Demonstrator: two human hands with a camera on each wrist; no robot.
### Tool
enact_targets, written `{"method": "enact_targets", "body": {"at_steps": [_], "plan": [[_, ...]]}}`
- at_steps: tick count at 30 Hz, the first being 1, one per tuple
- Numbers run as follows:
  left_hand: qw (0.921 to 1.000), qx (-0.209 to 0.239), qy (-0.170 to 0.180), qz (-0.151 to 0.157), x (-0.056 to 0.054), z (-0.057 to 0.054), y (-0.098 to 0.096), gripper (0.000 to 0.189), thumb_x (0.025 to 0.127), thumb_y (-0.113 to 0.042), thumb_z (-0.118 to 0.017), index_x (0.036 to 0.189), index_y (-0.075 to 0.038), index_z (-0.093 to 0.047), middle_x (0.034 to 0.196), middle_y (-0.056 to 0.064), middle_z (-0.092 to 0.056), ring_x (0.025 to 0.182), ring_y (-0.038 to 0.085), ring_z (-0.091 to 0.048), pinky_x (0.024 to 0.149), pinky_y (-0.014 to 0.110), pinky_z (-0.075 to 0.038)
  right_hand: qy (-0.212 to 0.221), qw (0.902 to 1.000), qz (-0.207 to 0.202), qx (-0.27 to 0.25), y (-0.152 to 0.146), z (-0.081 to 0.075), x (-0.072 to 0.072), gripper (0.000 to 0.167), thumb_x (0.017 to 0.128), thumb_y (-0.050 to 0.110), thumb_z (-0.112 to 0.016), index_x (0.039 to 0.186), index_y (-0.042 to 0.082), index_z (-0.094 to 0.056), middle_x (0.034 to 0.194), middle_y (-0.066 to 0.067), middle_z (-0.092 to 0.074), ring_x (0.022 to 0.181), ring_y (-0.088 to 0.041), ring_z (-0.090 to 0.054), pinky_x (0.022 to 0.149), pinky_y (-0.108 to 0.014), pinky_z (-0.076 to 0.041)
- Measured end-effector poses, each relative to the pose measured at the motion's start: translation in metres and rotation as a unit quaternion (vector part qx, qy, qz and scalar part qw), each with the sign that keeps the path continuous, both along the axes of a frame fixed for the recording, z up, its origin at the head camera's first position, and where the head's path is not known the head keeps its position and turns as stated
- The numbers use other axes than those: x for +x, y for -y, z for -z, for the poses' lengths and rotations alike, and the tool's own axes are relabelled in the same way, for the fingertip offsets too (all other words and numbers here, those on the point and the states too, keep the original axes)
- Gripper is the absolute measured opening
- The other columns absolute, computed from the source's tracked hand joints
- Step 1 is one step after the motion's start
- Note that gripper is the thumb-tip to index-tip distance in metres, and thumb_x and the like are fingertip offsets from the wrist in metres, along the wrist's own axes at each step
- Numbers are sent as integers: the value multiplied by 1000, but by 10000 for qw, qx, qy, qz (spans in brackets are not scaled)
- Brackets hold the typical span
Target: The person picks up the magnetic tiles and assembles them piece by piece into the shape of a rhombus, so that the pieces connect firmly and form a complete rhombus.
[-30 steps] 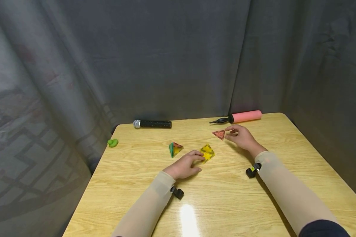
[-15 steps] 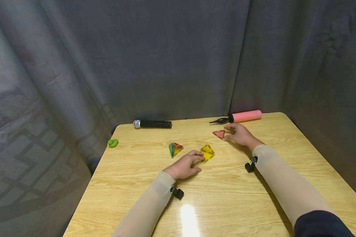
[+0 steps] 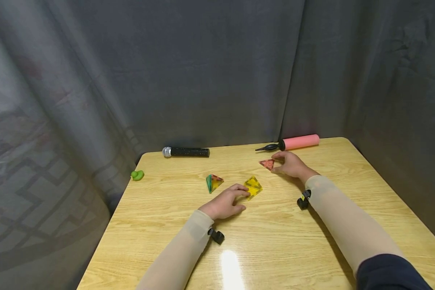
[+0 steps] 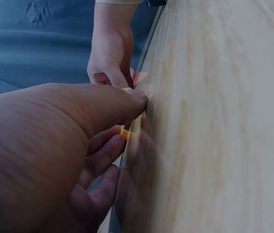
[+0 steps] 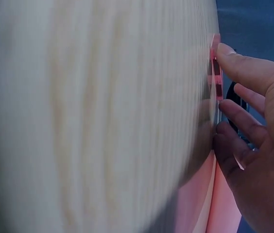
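Note:
The right hand (image 3: 293,164) has its thumb and index finger at two corners of a red triangular magnetic tile (image 3: 267,164), which lies on the table. In the right wrist view the thumb meets the upper end of this tile (image 5: 216,73), with the index fingertip at its lower end. Two yellow triangular magnetic tiles (image 3: 254,183) lie edge to edge nearer the middle. The left hand (image 3: 225,202) rests its fingertips on the nearer yellow one, its thumb apart from the tile in the head view. To the left stands a small pyramid of green, red and yellow tiles (image 3: 214,183).
A black toy microphone (image 3: 188,152) and a pink hand pump (image 3: 297,142) lie along the wooden table's back edge. A green toy duck (image 3: 137,175) sits at the left edge. Grey curtains (image 3: 210,72) hang behind and at the sides.
The right hand has shifted slightly left, its thumb and index finger moving from the red tile's right side onto its corners. The left hand and the other tiles have stayed put.

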State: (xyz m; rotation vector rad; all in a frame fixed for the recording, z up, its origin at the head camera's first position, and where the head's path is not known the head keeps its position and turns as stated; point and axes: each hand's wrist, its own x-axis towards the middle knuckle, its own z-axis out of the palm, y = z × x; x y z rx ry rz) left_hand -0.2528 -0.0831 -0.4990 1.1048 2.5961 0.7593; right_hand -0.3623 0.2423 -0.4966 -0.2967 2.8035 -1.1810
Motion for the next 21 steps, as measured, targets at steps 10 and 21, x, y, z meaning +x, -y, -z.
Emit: {"method": "enact_targets", "body": {"at_steps": [10, 21], "plan": [[10000, -26, -26, 23, 0, 1, -1, 50, 104, -24, -70, 151, -14, -57, 157, -3, -45, 145, 16, -43, 118, 33, -38, -224, 9996, -99, 127, 7, 0, 3, 60, 83, 12, -91, 136, 0, -65, 139, -22, -61, 138, -43, -48, 119, -60, -32], [10000, -75, -23, 30, 0, 1, -1, 50, 104, -25, -69, 151, -14, -57, 157, -3, -45, 145, 16, -43, 118, 33, -37, -581, 9967, -366, 440, 8, -2, 5, 45, 85, 15, -89, 123, -1, -71, 120, -18, -69, 112, -36, -62, 101, -54, -50]]}}
